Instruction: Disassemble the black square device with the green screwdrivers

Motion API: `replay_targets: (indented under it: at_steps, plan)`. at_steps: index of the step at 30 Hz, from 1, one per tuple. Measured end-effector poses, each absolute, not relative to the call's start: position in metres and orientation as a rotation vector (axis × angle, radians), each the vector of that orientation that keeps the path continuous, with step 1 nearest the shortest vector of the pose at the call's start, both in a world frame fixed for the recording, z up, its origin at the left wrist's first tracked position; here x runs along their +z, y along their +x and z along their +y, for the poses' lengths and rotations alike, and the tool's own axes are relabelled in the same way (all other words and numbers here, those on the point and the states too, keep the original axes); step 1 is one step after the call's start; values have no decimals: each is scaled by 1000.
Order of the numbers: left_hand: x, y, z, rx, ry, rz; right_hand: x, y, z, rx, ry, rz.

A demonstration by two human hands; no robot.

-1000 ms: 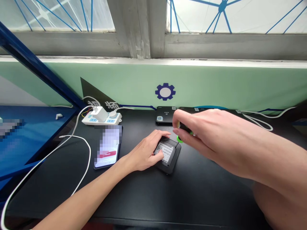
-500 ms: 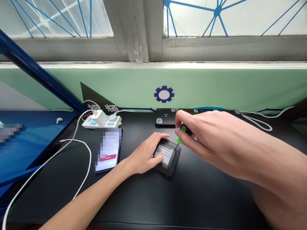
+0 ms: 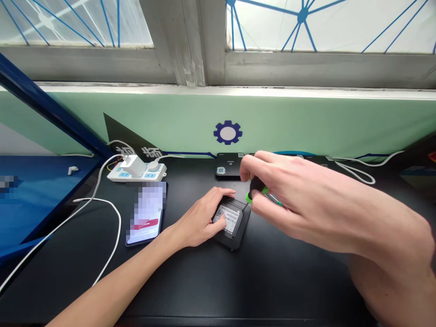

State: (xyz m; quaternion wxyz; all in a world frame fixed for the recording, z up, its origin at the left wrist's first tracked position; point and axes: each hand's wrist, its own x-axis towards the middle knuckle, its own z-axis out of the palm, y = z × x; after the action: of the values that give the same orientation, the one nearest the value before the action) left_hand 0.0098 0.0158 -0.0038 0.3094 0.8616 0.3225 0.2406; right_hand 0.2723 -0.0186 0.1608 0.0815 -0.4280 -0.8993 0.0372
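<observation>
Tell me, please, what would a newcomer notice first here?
Probably the right hand, at the right, gripping a black-and-green tool near the corner of a labelled black device. The left hand rests on that device, near the picture's centre. Next might come the lit phone farther left and the gear emblem on the green wall.

We've got a black table (image 3: 190, 281) here, and on it a phone (image 3: 148, 215), face up and lit. Just behind the phone we see a white power strip (image 3: 151, 176); left of the phone, a white cable (image 3: 120, 221) curves over the tabletop. Right of the phone we find a small black device (image 3: 233, 220) lying flat. Farther back, right of the phone, sits a flat black box (image 3: 229, 169), and well beyond, a loop of white cord (image 3: 374, 181).
</observation>
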Motion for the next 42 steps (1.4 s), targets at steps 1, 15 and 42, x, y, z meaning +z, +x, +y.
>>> replay_targets:
  at_steps: [1, 15, 42]
  plan:
    - [-4, 10, 16, 632, 2275, 854, 161, 272, -19, 177, -1243, -2696]
    - [-2, 12, 13, 618, 2275, 878, 155, 274, -19, -54, -1152, -2704]
    - [-1, 12, 13, 584, 2308, 878, 156, 270, -19, -25, -1187, -2715]
